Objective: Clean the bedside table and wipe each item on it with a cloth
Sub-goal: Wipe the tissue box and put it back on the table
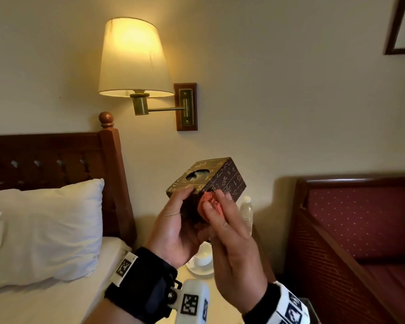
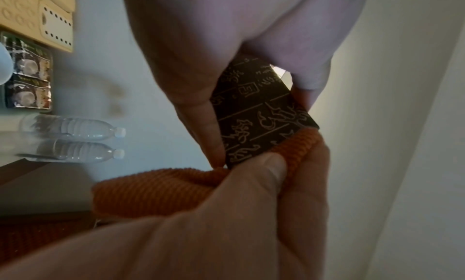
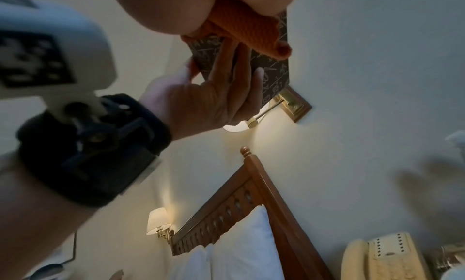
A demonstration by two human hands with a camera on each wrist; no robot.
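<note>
A dark brown tissue box [image 1: 220, 176] with gold characters is lifted off the bedside table [image 1: 225, 309]. My left hand [image 1: 182, 206] grips it from below, thumb on the top edge near the round opening. My right hand [image 1: 222, 220] holds a bunched orange cloth [image 1: 207, 202] against the box's near lower corner. In the left wrist view my right thumb pinches the cloth [image 2: 151, 190] against the box [image 2: 256, 115]. From the right wrist the cloth [image 3: 241, 29] lies on the box's side [image 3: 271, 71], with the left fingers [image 3: 226, 81] flat against the box.
A water bottle [image 1: 246, 211] and a white cup on a saucer [image 1: 202, 258] stand on the table below my hands. A beige phone [image 3: 385, 258] and sachets [image 2: 30, 75] sit there too. The bed is left, a red armchair [image 1: 360, 230] right, and a lit wall lamp [image 1: 133, 59] above.
</note>
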